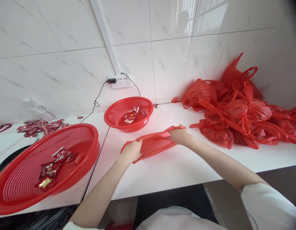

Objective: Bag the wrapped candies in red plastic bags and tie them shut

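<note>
Bag (152,147) in 2 closed grips (132,151) (180,136)

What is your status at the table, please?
Left hand, right hand: both gripping red bag. Spread between them over white table. Smaller red basket just beyond, not blocking.

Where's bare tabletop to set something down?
Free: white tabletop along the near edge, in front of the stretched red plastic bag; smaller patch between the small round red mesh basket and heaped red plastic bags. Crowded: right, under that heap; left, large red mesh basket, loose red packets.
</note>
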The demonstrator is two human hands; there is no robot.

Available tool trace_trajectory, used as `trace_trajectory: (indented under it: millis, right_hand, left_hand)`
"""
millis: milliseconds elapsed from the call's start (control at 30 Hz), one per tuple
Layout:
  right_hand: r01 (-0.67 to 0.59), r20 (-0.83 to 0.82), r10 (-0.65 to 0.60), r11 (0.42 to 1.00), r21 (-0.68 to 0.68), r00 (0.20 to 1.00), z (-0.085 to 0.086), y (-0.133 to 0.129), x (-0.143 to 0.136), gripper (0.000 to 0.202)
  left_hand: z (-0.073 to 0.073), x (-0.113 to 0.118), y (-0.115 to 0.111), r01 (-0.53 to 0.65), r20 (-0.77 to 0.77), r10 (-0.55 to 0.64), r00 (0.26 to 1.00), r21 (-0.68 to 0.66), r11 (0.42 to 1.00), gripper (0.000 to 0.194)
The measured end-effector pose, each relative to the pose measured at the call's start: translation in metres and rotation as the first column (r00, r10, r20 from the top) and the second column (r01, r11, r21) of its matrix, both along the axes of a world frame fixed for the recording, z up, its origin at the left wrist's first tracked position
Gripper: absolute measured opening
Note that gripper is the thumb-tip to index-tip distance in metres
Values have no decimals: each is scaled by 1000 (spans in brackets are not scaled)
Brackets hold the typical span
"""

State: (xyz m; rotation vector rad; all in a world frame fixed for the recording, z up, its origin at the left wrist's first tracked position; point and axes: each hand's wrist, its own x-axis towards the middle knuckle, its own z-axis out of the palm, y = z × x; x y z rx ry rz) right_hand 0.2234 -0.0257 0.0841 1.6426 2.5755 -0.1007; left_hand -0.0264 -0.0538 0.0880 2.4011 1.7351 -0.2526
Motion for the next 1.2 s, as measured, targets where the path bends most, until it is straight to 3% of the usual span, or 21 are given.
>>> trace_trajectory:
  millis: [133, 233, 300, 400, 467, 533, 567, 633, 700, 800, 967, 1100, 1200]
  right_hand:
    - [-221, -142, 203, 967, -126, 969, 45, -29, 9, 23]
    - [-357, -294, 344, 934, 11, 892, 72, -55, 5, 27]
    - [-349, -254, 378, 925, 151, 890, 77, -69, -6, 30]
    - [-216, -112, 279, 896, 388, 954, 69, -81, -24, 36]
    - [-59, -110, 136, 851, 523, 985, 62, -85, -30, 39]
    - [7, -159, 97, 835, 550, 982, 57, -85, -32, 39]
    - [-29, -172, 137, 855, 518, 975, 54, -82, -33, 37]
    - [-223, -179, 306, 901, 373, 935, 44, -72, -37, 33]
    - [-420, -212, 454, 888, 186, 865, 29, -54, -42, 30]
    - [-519, -301, 504, 854, 35, 809, 2, -23, -41, 26]
    - [-465, -388, 405, 882, -73, 828, -24, 6, -9, 58]
    - [-404, -402, 294, 888, -222, 867, -33, 22, 17, 61]
    - [-359, -379, 255, 904, -233, 889, -36, 33, 20, 50]
  left_hand:
    - [10, 4, -3, 69, 89, -53, 995, -189, 980, 79]
    - [7, 5, 1, 49, 104, -20, 994, -283, 958, 99]
    - [1, 7, 5, 83, 162, -41, 986, -261, 962, 87]
    - [-10, 10, 11, 123, 264, -74, 962, -171, 978, 55]
    - [-16, 12, 14, 94, 271, -54, 961, -138, 986, 49]
    - [-21, 15, 16, 76, 260, -42, 965, -121, 990, 45]
    - [-24, 17, 18, 81, 255, -50, 966, -112, 990, 42]
    - [-27, 20, 20, 127, 247, -103, 963, -84, 988, 36]
    - [-28, 24, 22, 182, 212, -165, 963, -64, 981, 33]
    - [-26, 25, 21, 203, 140, -192, 971, -65, 977, 41]
    - [-16, 5, 14, 224, 265, -189, 945, -108, 968, 70]
    - [-15, -18, 16, 244, 283, -213, 935, -81, 966, 59]
    - [-23, -25, 24, 219, 254, -210, 944, -4, 976, 58]
